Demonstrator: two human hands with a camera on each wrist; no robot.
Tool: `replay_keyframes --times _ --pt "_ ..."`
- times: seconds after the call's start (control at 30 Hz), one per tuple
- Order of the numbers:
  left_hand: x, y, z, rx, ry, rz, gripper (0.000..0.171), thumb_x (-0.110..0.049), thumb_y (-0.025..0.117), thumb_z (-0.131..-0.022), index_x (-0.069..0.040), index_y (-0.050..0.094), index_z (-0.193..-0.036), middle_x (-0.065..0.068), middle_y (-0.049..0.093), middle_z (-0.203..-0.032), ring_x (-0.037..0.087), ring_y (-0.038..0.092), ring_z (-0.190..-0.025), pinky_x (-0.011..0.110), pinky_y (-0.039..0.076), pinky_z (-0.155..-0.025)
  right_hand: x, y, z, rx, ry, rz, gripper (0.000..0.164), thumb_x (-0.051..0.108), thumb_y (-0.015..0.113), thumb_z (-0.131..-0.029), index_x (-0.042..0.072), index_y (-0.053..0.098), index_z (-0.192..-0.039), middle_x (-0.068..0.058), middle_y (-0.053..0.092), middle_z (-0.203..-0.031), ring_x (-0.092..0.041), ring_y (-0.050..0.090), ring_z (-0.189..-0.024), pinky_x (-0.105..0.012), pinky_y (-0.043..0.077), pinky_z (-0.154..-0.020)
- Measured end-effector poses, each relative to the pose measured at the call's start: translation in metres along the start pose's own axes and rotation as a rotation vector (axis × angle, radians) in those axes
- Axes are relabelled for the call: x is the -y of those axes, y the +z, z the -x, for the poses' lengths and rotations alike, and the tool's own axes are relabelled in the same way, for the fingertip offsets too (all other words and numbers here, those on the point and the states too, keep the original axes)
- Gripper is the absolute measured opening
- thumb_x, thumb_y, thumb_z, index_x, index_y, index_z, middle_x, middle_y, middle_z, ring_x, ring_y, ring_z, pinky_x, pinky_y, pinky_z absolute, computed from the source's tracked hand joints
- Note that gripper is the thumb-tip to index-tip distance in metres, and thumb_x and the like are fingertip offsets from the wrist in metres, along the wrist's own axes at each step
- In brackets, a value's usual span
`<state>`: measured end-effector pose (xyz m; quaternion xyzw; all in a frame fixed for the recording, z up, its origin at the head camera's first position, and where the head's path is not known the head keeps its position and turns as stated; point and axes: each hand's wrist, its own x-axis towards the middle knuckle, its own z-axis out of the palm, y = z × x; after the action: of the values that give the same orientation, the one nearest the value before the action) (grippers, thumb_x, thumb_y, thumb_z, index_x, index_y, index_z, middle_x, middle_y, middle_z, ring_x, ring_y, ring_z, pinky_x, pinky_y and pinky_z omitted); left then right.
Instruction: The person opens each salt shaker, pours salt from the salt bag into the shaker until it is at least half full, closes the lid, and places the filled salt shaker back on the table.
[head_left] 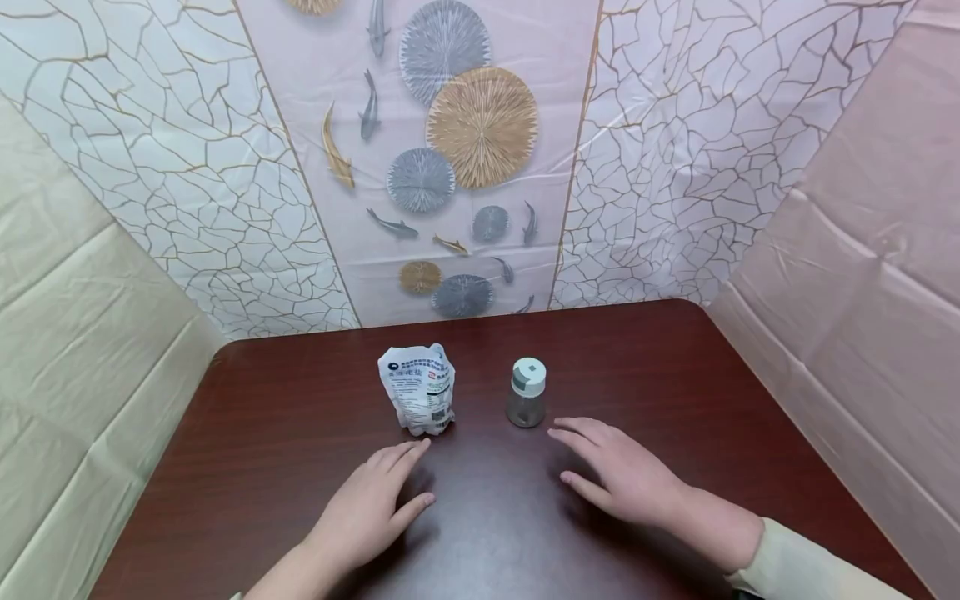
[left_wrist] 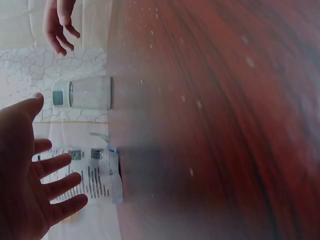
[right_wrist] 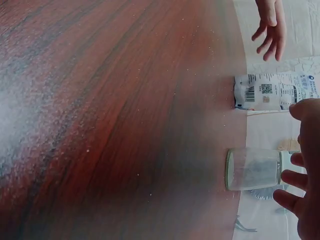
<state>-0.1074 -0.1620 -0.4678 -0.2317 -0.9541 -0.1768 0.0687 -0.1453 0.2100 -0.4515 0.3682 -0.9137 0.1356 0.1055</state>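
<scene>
On the table stands a white printed pouch (head_left: 417,388), its plastic crumpled and covered in text. To its right is a small clear glass jar (head_left: 526,408) with a white and grey lid (head_left: 528,377). My left hand (head_left: 372,504) hovers just in front of the pouch, fingers spread and holding nothing. In the left wrist view its fingers overlap the pouch (left_wrist: 102,175). My right hand (head_left: 622,471) is near the jar, on its right and nearer side, with relaxed fingers and nothing in them. The right wrist view shows its fingertips overlapping the lid end of the jar (right_wrist: 254,170).
The dark red-brown wooden table (head_left: 300,392) has rounded far corners. Behind it hangs a patterned cloth (head_left: 480,250) with fish and round motifs. Beige fabric walls (head_left: 862,317) close in the left and right sides.
</scene>
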Motion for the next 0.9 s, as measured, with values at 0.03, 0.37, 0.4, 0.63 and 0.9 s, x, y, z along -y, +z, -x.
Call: replay_keyframes --times 0.03,0.37,0.4,0.63,0.9 --pt "-0.001 0.000 -0.001 -0.001 -0.016 0.018 0.067 -0.045 0.068 -0.092 -0.017 0.045 -0.149 0.002 0.054 -0.141 0.024 0.049 -0.130 0.047 0.042 -0.105 0.000 0.000 -0.001 -0.007 0.017 -0.001 0.054 0.031 0.073 -0.089 0.014 0.056 -0.137 -0.001 0.053 -0.140 -0.018 0.051 -0.127 -0.044 0.046 -0.102" --pt "-0.014 0.006 -0.014 0.068 -0.170 0.160 0.058 -0.044 0.064 -0.095 -0.023 0.047 -0.147 -0.003 0.052 -0.144 0.019 0.047 -0.133 0.046 0.044 -0.103 -0.001 -0.003 -0.007 -0.013 0.209 -0.012 0.044 0.027 0.072 -0.090 0.013 0.061 -0.130 -0.007 0.059 -0.129 -0.024 0.056 -0.120 -0.045 0.051 -0.093" --pt "-0.015 0.008 -0.016 0.072 -0.174 0.164 0.058 -0.044 0.064 -0.095 -0.024 0.047 -0.147 -0.003 0.052 -0.144 0.019 0.047 -0.133 0.046 0.044 -0.103 -0.002 -0.003 -0.007 -0.010 0.218 -0.013 0.043 0.028 0.071 -0.090 0.013 0.061 -0.130 -0.007 0.059 -0.129 -0.025 0.056 -0.121 -0.045 0.051 -0.093" --pt "-0.023 0.016 -0.030 0.091 -0.168 0.216 0.058 -0.044 0.061 -0.097 -0.017 0.048 -0.146 0.000 0.052 -0.143 0.022 0.047 -0.133 0.048 0.043 -0.104 -0.004 -0.004 -0.009 -0.027 0.239 -0.023 0.042 0.027 0.070 -0.090 0.012 0.062 -0.129 -0.007 0.060 -0.127 -0.024 0.057 -0.119 -0.045 0.051 -0.093" --pt "-0.038 0.027 -0.052 0.090 -0.211 0.326 0.057 -0.044 0.060 -0.097 -0.017 0.047 -0.146 0.001 0.057 -0.137 0.020 0.049 -0.131 0.047 0.042 -0.104 -0.008 -0.001 -0.019 -0.074 0.290 -0.093 0.040 0.024 0.069 -0.092 0.012 0.060 -0.129 -0.001 0.061 -0.123 -0.019 0.062 -0.105 -0.040 0.054 -0.083"
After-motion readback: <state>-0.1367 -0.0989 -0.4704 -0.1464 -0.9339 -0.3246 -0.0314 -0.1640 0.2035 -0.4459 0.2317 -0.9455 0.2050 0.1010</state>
